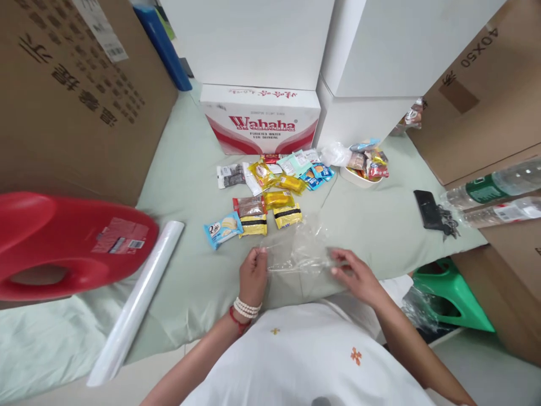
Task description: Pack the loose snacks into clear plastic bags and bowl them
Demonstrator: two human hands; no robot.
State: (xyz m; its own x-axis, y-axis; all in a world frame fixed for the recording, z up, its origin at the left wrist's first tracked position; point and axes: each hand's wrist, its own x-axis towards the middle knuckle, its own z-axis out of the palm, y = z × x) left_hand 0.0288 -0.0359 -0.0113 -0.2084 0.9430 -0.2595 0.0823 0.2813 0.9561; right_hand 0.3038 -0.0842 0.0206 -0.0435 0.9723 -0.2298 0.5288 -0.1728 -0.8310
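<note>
— What surrounds the person?

— A pale green cloth (pixel 190 186) covers a low surface hemmed in by brown cardboard boxes (pixel 63 96) and white boxes (pixel 253 39).

— And the hands?

— The left hand (pixel 252 277), with a white bead bracelet and a red cord at the wrist, has thumb and fingers pressed together on the left edge of a thin, crinkled clear plastic bag (pixel 296 251). The right hand (pixel 355 274) pinches the right edge with its fingertips. The bag lies stretched between them on the cloth, just in front of the person's white shirt.

— Any writing?

— A red-and-white carton (pixel 260 121) reads "Wahaha". A cardboard box on the right (pixel 482 62) shows "40X50".

— What holds what?

— A white oval bowl (pixel 359 179) holds wrapped snacks. More yellow, blue and brown snack packets (pixel 270 194) lie loose beyond the bag. I cannot tell whether anything is in the bag.
</note>
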